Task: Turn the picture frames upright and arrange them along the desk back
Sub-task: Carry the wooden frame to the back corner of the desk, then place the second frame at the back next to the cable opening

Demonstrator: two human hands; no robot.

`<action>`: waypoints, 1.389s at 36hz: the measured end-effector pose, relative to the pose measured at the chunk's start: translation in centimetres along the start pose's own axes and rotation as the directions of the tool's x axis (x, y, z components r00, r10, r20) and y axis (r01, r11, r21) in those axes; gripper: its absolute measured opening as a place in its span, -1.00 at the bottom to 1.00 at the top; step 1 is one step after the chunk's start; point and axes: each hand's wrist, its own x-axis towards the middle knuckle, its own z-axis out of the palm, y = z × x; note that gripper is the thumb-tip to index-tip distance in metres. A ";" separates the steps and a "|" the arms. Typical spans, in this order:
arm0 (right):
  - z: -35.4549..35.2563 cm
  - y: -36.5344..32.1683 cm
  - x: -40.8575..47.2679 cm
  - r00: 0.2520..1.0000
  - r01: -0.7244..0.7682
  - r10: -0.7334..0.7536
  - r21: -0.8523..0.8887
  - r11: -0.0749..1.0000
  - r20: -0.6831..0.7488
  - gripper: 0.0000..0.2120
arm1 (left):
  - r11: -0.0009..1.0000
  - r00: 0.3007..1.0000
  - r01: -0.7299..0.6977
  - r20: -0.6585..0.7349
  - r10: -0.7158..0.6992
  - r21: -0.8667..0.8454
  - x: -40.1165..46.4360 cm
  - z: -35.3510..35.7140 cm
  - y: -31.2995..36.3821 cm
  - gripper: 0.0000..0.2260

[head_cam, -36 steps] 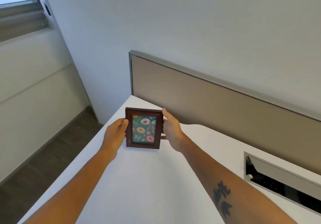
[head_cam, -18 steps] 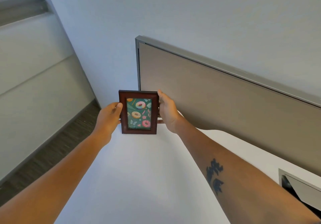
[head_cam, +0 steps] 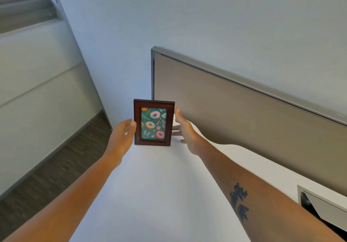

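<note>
Frame: we see one dark wooden picture frame (head_cam: 153,123) standing upright at the far left corner of the white desk (head_cam: 159,194), its doughnut print facing us. Its bottom edge appears to rest on the desk top, just in front of the left end of the tan divider panel (head_cam: 234,114) that runs along the desk back.

Left hand: our left hand (head_cam: 123,135) is spread open just beside the frame's left edge; the fingertips sit right at the wood, and we cannot tell whether they touch it.

Right hand: our right hand (head_cam: 185,129) is open and loose on the frame's right side, fingers splayed and holding nothing.

Step in hand: we judge this to be the release, with the frame placed and both hands open around it.

Progress: one frame stands at the back. No other frames show in this view, so we cannot say how many remain.

Next move: we would draw both hands back toward the near side without brushing the frame, check that it stands alone, then look for another frame to place to its right along the divider panel.

Other: a cable hatch (head_cam: 326,209) lies open at the near right.
</note>
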 end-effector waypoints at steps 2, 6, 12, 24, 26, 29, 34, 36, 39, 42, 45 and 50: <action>-0.3 1.2 -1.4 0.999 0.017 -0.021 -0.095 0.995 -0.042 -0.28 | 1.000 1.000 0.011 -0.004 -0.011 0.022 -1.7 0.1 -1.0 -0.46; -1.2 4.5 -5.5 0.968 0.094 -0.197 -0.499 0.862 -0.158 -0.33 | 0.984 1.000 -0.012 0.023 0.008 0.178 -5.6 0.8 -2.9 -0.29; -3.9 9.1 -12.3 0.921 0.147 -0.384 -0.859 0.491 -0.062 -0.36 | 0.924 0.987 -0.149 0.106 0.119 0.352 -11.0 1.4 -5.9 -0.24; -12.9 18.0 -31.7 0.888 -0.034 -0.402 -0.903 0.429 -0.225 -0.36 | 0.808 0.845 -0.444 0.482 0.233 0.388 -26.6 7.7 -6.3 -0.27; -14.4 19.0 -35.1 0.873 -0.068 -0.407 -0.894 0.443 -0.268 -0.36 | 0.810 0.814 -0.470 0.527 0.245 0.350 -29.8 8.9 -5.3 -0.28; -16.4 20.4 -39.7 0.855 -0.111 -0.404 -0.876 0.469 -0.324 -0.38 | 0.819 0.775 -0.497 0.570 0.271 0.286 -34.5 10.6 -3.7 -0.27; -19.5 22.8 -46.2 0.825 -0.140 -0.396 -0.826 0.547 -0.402 -0.42 | 0.847 0.727 -0.496 0.626 0.282 0.193 -41.6 13.4 -1.4 -0.28; -20.6 23.5 -48.3 0.820 -0.151 -0.366 -0.783 0.604 -0.441 -0.42 | 0.857 0.712 -0.485 0.648 0.272 0.174 -43.9 14.6 -0.8 -0.31; -22.1 24.8 -51.2 0.821 -0.170 -0.323 -0.741 0.650 -0.471 -0.41 | 0.881 0.702 -0.451 0.667 0.250 0.145 -47.1 16.4 0.1 -0.30; -23.6 26.4 -54.0 0.825 -0.181 -0.295 -0.719 0.670 -0.482 -0.41 | 0.913 0.698 -0.395 0.680 0.224 0.105 -50.1 18.3 0.8 -0.27; -24.8 28.0 -56.4 0.836 -0.203 -0.244 -0.690 0.694 -0.492 -0.40 | 0.921 0.691 -0.375 0.695 0.201 0.107 -52.8 20.3 1.1 -0.31; -26.7 30.7 -59.6 0.867 -0.244 -0.081 -0.561 0.791 -0.491 -0.36 | 0.922 0.665 -0.366 0.729 0.162 0.129 -56.7 23.0 1.1 -0.40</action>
